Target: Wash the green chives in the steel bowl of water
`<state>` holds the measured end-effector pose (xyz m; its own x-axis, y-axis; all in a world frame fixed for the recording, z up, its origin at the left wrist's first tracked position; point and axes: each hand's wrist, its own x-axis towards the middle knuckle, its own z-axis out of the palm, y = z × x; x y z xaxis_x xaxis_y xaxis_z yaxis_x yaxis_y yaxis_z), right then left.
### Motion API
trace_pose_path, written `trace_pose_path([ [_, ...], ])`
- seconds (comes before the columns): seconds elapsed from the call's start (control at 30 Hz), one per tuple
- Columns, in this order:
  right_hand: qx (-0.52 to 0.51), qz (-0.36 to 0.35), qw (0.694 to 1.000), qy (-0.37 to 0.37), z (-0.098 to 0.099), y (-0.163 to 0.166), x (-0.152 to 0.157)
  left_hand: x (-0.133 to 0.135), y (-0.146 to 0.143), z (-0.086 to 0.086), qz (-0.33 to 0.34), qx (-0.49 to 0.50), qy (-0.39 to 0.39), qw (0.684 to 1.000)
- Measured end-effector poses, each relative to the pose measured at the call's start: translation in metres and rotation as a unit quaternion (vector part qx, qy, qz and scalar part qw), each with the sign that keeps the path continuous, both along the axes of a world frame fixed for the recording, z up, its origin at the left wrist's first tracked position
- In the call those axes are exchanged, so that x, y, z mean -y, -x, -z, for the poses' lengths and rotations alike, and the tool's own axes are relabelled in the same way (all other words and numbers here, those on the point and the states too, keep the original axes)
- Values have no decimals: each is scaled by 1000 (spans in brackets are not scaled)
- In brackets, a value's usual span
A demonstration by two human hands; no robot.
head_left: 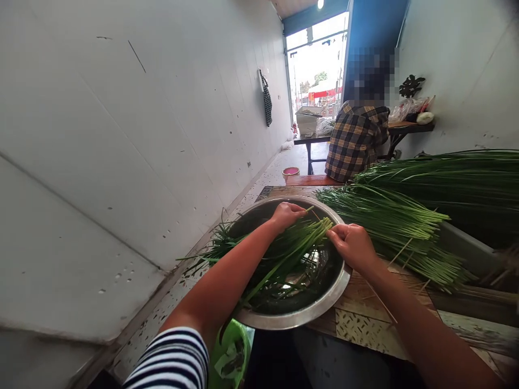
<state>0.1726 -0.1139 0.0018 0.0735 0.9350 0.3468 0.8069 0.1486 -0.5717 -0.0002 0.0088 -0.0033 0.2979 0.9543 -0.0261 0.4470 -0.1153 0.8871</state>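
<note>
Garlic chives hang over a wide metal basin, their pale cut ends side by side near my right hand. My left hand is closed in a pinch on a single chive stem above the basin. Between the hands a thin skewer points out from the row of chive ends. My right hand is closed at the other side of that row, thumb and fingertips pressed together; the part of the skewer in its grip is mostly hidden. Wet loose leaves lie at the basin's bottom.
Large bundles of chives lie on the table to the right, with several loose skewers beside them. Below the basin stands a green bin. A person in a checked shirt sits ahead. A white wall runs along the left.
</note>
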Motion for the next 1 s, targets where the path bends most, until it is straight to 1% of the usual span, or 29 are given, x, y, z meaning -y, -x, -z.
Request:
trace_pose_path([
  [0.13,1,-4,1000,-5,3,-1,0,4,-7,-2,8,104,72,992],
  [0.23,10,-1,1000,-9,4,-2,0,8,-10,-6,3,130,82,988],
  [0.33,4,2,1000,-12,5,-2,-1,11,-12,-9,-12,132,67,989],
  [0.53,-12,4,1000,-15,7,-2,-1,13,-13,-10,-38,128,68,989],
  [1.0,-1,2,1000,-11,6,-2,0,13,-13,-8,-44,114,50,991],
])
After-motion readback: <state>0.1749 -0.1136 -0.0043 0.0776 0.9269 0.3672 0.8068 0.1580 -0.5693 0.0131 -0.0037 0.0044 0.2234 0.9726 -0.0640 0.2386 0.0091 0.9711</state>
